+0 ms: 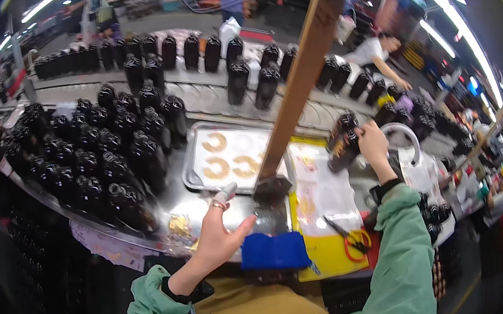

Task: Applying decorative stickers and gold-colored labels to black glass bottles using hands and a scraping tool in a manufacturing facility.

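Note:
My right hand [376,148] is closed around the upper part of a glossy black bottle [343,141]. The bottle leans over the far end of a yellow sheet [313,260], where pale decal sheets [324,192] lie. My left hand [218,232] is empty, its fingers stretched out and thumb apart; a pale cover wraps one fingertip. Just beyond it sits a metal-rimmed tray [188,175] with a white bed and several curved gold-coloured pieces [216,168]. A folded blue cloth [275,252] lies close to my body, and scissors [356,244] with orange handles rest on the yellow sheet.
Black bottles [91,138] crowd the table's left side. More bottles [239,78] stand along a conveyor [195,95] beyond. A slanting wooden post [296,83] with a dark foot rises beside the tray. Another person [373,56] reaches toward bottles at the far right.

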Available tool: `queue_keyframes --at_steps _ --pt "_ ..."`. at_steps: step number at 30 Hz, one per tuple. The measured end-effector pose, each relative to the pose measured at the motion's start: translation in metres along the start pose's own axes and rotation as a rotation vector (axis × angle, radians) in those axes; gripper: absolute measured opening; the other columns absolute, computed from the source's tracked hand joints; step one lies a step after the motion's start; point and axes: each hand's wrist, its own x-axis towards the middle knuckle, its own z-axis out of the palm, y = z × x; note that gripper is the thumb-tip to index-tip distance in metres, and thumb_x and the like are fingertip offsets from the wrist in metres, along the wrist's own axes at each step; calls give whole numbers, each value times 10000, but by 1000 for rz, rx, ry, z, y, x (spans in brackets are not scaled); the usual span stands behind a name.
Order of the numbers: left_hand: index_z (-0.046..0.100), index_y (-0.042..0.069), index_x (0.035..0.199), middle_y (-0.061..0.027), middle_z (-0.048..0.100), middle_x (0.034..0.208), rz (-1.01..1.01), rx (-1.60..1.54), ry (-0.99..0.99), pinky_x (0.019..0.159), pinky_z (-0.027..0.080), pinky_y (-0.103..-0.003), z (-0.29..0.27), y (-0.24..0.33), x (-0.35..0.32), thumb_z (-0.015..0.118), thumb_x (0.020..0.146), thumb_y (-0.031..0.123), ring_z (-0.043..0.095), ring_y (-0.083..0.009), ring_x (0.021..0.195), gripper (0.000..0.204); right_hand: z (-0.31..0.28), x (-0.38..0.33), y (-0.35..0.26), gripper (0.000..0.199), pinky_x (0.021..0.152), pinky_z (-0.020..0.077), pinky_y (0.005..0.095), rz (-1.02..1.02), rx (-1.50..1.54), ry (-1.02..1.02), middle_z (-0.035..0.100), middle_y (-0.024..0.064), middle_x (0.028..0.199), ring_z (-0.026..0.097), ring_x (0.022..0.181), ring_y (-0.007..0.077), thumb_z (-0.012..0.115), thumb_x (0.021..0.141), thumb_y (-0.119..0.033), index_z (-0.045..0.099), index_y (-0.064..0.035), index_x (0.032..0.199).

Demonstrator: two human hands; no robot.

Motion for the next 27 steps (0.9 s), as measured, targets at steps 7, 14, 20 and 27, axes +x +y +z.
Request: queue_keyframes --at_steps 7,14,20,27 --pt "501 -100 1430 -268 623 1321 71 37 83 1074 468 -419 -13 -13 49 805 899 255 611 -343 1260 707 27 27 -13 211 849 567 495 50 -69 -67 722 102 1113 710 1033 352 752 916 -337 798 -141 979" --pt "479 -56 1438 -268 607 1340 38 -45 345 1065 487 -461 9 -44 201 809 875 278 611 -360 1261 733 -34 17 -45 199 770 545 468 -64 11 122 687 109 994 694 893 371 794 884 -250 714 -74 926" --pt "366 -81 1518 -326 466 1477 -50 484 143 1160 395 -486 33 -63 330 811 819 399 460 -439 1405 958 -100 -86 -98 86 698 501 375 -400 593 115 686 147 910 656 763 313 740 853 20 679 -14 904" --pt "417 -110 1461 -364 302 1586 161 495 489 1226 284 -534 53 -61 360 841 802 367 302 -503 1476 917 -94 -165 -54 48 674 451 300 -10 567 -68 618 91 790 561 699 172 692 889 29 649 32 910"
